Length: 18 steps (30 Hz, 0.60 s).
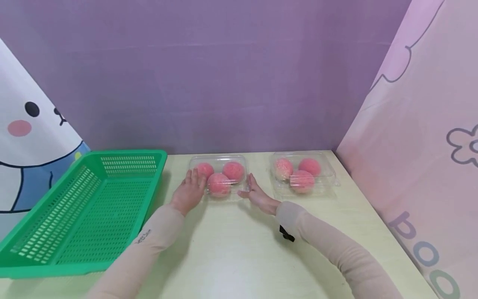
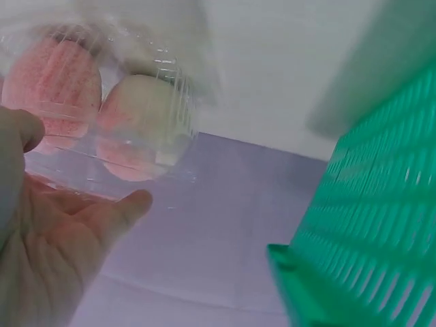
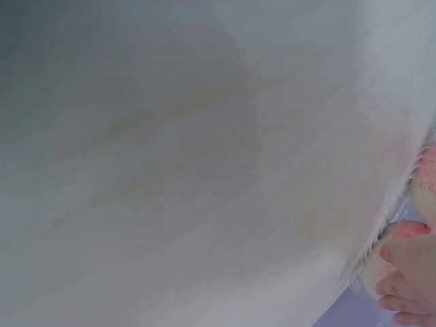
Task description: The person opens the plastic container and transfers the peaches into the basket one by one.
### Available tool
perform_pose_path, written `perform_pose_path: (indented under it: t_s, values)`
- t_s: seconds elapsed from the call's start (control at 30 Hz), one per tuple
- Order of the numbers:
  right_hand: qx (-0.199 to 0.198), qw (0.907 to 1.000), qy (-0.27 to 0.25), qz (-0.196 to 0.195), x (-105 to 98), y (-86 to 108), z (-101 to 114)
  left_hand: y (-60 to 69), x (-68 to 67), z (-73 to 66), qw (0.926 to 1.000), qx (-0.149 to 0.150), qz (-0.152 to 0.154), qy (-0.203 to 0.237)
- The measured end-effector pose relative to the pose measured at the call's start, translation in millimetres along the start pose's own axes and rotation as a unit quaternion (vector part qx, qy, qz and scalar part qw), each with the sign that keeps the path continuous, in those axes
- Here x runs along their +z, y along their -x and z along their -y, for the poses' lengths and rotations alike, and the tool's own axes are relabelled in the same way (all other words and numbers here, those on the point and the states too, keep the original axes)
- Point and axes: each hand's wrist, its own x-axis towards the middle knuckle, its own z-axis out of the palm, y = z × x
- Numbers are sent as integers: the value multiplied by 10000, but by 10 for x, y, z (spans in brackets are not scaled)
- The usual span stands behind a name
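A clear plastic clamshell box [image 1: 218,158] holding three pink peaches [image 1: 218,185] sits near the back of the table, between the two hands. Along its left side lies the left hand [image 1: 189,192], fingers extended over the edge by a peach. At the right side is the right hand [image 1: 260,196], its fingers fairly straight and its thumb spread toward the front. From the left wrist view, the left hand [image 2: 58,238] is up against the box, with two peaches [image 2: 139,126] visible through the plastic. Pale blur fills most of the right wrist view; some fingers [image 3: 409,286] show beside a peach.
A second clear box [image 1: 328,166] with three peaches stands at the back right. To the left is a large green plastic basket [image 1: 154,182] with slotted walls. A purple backdrop [image 1: 239,83] hangs behind the table [image 1: 231,257], and printed cloths flank both sides.
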Motion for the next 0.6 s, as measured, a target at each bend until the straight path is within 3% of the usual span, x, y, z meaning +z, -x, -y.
perform_pose_path:
  t_s: [0.13, 0.3, 0.6]
  values:
    - [-6, 10000, -29, 21, 16, 115, 135, -17, -33, -17, 9984, 95, 221, -503]
    - [5, 10000, -23, 11, 35, 183, 191, -30, -6, -30, 9933, 267, 150, -1114]
    - [-39, 9998, 95, -173, 20, -22, -6, -38, 9, -47, 9918, 130, -142, -1260]
